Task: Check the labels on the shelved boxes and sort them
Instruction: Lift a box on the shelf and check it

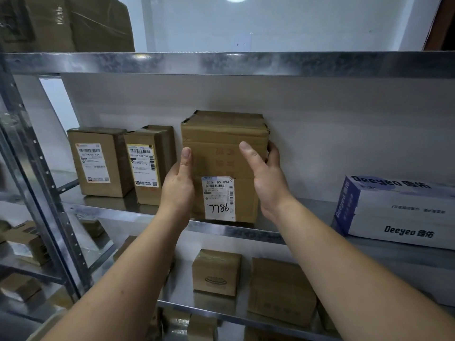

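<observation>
A tall brown cardboard box [221, 139] stands on the middle metal shelf [118, 212], its white shipping label [218, 198] facing me with a handwritten number. My left hand [178, 183] grips its left side, thumb lying up the front. My right hand [267, 175] grips its right edge, thumb on the front and fingers wrapped round the side. Left of it stand two smaller labelled boxes, one [97, 161] at the far left and one [147, 166] beside the held box.
A white and blue Deeyeo carton [398, 212] lies at the shelf's right end. The lower shelf holds a small brown box [216, 273], a flat carton [280, 290] and several more boxes. A large taped box [66, 23] sits on the top shelf. A steel upright [37, 173] runs along the left.
</observation>
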